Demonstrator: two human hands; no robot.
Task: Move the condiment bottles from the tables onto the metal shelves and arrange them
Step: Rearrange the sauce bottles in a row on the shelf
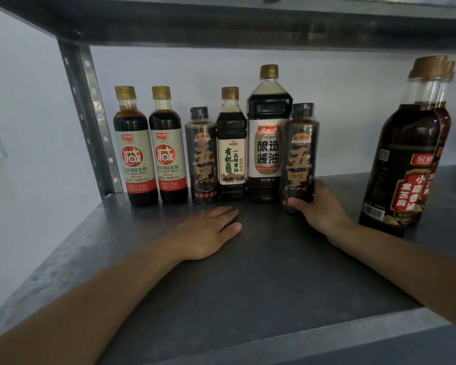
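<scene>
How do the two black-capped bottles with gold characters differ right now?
The left black-capped bottle stands free in the row; the right black-capped bottle is gripped near its base by the right hand. The left one lines up with the row; the right one is slightly forward of it, beside the tall bottle. Both carry the same gold-lettered label.

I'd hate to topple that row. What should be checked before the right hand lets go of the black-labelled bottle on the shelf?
1. Right hand grips the black-labelled bottle low down: ok.
2. Bottle near upright: ok.
3. Its base flat on the shelf: cannot tell, the fingers hide it.
4. In line with the row: not ok, it stands forward of the tall bottle.
5. Left hand flat on the shelf, holding nothing: ok.
6. Gap to the sesame oil bottles on the right: ok.
</scene>
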